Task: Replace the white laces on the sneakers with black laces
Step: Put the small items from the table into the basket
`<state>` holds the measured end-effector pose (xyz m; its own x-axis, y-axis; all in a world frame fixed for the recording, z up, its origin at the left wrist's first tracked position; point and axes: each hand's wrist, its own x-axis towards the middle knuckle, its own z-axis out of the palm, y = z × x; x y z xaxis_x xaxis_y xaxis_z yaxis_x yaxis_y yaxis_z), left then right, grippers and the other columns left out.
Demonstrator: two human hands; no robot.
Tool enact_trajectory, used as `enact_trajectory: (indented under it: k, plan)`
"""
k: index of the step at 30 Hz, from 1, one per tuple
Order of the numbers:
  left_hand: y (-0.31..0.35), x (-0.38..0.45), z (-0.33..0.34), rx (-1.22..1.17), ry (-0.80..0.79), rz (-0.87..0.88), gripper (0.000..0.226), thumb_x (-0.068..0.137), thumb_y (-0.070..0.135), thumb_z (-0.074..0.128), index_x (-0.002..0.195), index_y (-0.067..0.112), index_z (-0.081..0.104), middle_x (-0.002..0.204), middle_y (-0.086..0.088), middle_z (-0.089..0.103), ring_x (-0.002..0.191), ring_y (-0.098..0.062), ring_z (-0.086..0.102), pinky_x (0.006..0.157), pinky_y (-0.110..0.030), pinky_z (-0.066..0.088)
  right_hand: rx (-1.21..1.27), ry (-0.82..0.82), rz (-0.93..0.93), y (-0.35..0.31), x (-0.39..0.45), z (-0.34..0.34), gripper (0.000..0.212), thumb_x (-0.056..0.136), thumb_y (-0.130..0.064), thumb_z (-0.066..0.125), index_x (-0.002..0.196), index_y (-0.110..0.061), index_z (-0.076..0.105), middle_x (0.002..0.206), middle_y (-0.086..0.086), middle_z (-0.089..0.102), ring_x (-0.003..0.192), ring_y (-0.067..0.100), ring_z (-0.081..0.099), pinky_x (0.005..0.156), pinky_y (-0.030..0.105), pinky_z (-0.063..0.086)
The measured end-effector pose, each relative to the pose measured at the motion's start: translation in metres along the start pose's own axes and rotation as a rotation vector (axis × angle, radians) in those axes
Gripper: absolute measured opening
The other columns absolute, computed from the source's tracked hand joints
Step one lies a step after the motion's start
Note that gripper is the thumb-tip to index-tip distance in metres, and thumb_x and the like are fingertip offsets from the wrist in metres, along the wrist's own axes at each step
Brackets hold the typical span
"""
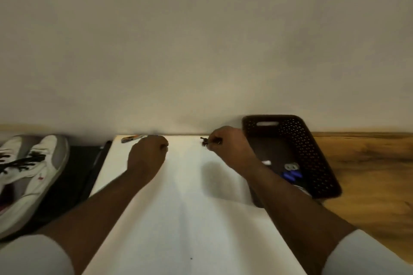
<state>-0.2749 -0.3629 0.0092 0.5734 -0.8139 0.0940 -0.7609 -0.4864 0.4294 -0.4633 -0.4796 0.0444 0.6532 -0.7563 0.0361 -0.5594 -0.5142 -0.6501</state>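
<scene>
A white and grey sneaker (29, 176) with black laces (20, 162) threaded through it lies at the far left on a dark mat (78, 169). On the white sheet (185, 207) in the middle, my left hand (147, 154) rests curled into a fist with nothing visible in it. My right hand (228, 145) is at the far edge of the sheet and pinches a small dark object (204, 142), blurred, possibly a bit of black lace. No white laces are visible.
A dark perforated basket (312, 147) stands at the right with small white and blue items (290, 172) inside. A small orange and grey tool (131, 138) lies at the sheet's far left corner. Wooden tabletop (368, 163) runs right; a plain wall rises behind.
</scene>
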Motion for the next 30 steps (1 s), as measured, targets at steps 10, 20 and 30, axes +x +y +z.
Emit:
enact_trajectory:
  k: [10,20,30]
  plan:
    - [-0.138,0.090,0.006,0.274,-0.147,-0.044,0.036,0.094,0.027,0.057,0.129,0.017,0.058,0.129,-0.008,0.056,0.117,-0.031,0.051,0.096,-0.039,0.043,-0.204,-0.266,-0.181,-0.070,0.102,0.168,0.045,0.090,-0.002,0.047,0.134,-0.011,0.051,0.134,0.010,0.051,0.124,0.030,0.046,0.102,0.036,0.037]
    - [-0.135,0.053,0.021,0.282,-0.295,0.017,0.020,0.098,0.021,0.046,0.105,0.013,0.063,0.111,-0.009,0.055,0.105,-0.026,0.053,0.086,-0.036,0.043,-0.455,-0.282,-0.182,-0.048,0.072,0.178,0.031,0.095,-0.005,0.037,0.119,-0.010,0.057,0.119,0.012,0.054,0.113,0.030,0.048,0.089,0.035,0.039]
    - [0.075,-0.026,-0.019,-0.092,-0.284,0.222,0.017,0.089,0.027,0.062,0.095,0.019,0.075,0.092,0.000,0.068,0.089,-0.016,0.060,0.078,-0.031,0.045,-0.007,-0.003,0.163,0.019,-0.052,-0.043,0.026,0.083,-0.010,0.072,0.107,-0.018,0.073,0.095,-0.006,0.068,0.084,0.006,0.062,0.074,0.006,0.043]
